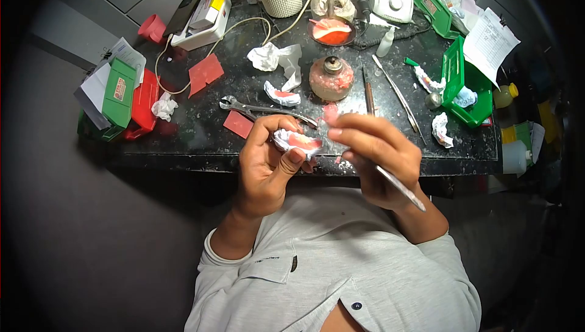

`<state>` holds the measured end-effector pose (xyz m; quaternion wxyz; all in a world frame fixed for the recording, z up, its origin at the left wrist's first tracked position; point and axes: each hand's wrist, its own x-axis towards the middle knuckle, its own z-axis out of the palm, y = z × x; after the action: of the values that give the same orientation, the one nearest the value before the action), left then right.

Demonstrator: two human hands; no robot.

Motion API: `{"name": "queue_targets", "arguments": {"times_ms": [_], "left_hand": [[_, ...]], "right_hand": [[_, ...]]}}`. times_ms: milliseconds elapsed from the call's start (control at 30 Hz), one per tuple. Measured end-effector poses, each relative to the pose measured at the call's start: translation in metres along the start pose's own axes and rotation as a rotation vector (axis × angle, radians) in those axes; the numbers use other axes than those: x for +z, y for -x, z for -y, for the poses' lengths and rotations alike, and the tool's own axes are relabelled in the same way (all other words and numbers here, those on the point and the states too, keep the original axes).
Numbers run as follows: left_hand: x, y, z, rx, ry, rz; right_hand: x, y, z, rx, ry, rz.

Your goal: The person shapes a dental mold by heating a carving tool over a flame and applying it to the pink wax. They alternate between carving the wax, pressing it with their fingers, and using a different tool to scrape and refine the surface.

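Observation:
My left hand [263, 170] is closed around a white plaster dental cast [297, 142] with pink wax on it, held up at the table's front edge. Just right of the cast, my right hand [385, 156] grips a slim metal dental wax carver [400, 188]. Its handle slants down toward my shirt, while the working end is hidden or blurred by the fingers. Beyond the left hand lie metal pliers [268, 109] and a second cast with pink wax [282, 95]. A square of pink wax sheet [238, 124] sits beside the left fingers.
A wax-spattered spirit burner [331, 82] stands mid-table. To its right lie a brown-handled tool [369, 91] and a long metal instrument [399, 95]. Green bins [468, 85] with casts and papers are at the right; green and red bins [141, 103] at the left. A cable [268, 24] crosses the back.

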<state>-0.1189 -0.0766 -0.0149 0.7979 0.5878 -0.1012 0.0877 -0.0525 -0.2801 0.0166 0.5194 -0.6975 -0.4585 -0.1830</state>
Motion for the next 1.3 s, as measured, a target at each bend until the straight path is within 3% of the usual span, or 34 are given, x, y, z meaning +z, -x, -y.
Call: {"name": "queue_targets", "arguments": {"times_ms": [167,233,300,467,567,700,833,967,1133,1300], "left_hand": [[-0.003,0.002,0.001,0.012,-0.080,0.022],[-0.002,0.002,0.001,-0.005,-0.050,0.023],[-0.002,0.002,0.001,-0.023,-0.018,0.023],[-0.001,0.002,-0.001,-0.046,-0.018,0.005],[-0.002,0.002,-0.001,0.010,-0.071,0.027],[-0.005,0.003,0.000,-0.026,-0.036,0.036],[-0.004,0.003,-0.001,-0.076,0.018,0.058],[-0.004,0.001,0.001,-0.030,-0.032,0.081],[-0.006,0.002,-0.001,-0.057,-0.004,0.059],[-0.005,0.003,0.001,0.021,-0.098,0.018]], "right_hand": [[0.010,0.004,-0.005,-0.123,-0.072,0.110],[0.010,0.004,-0.005,-0.087,-0.047,0.128],[0.015,0.005,-0.005,0.038,0.175,0.033],[0.009,0.006,-0.009,-0.098,0.003,0.075],[0.008,0.001,0.004,-0.020,-0.016,0.073],[0.013,0.007,-0.010,-0.109,-0.090,0.083],[0.013,0.006,-0.005,0.010,0.027,0.040],[0.015,0.005,-0.014,0.004,0.138,0.032],[0.007,0.005,-0.008,0.032,-0.097,0.023],[0.008,0.004,-0.003,0.009,-0.116,0.049]]}}
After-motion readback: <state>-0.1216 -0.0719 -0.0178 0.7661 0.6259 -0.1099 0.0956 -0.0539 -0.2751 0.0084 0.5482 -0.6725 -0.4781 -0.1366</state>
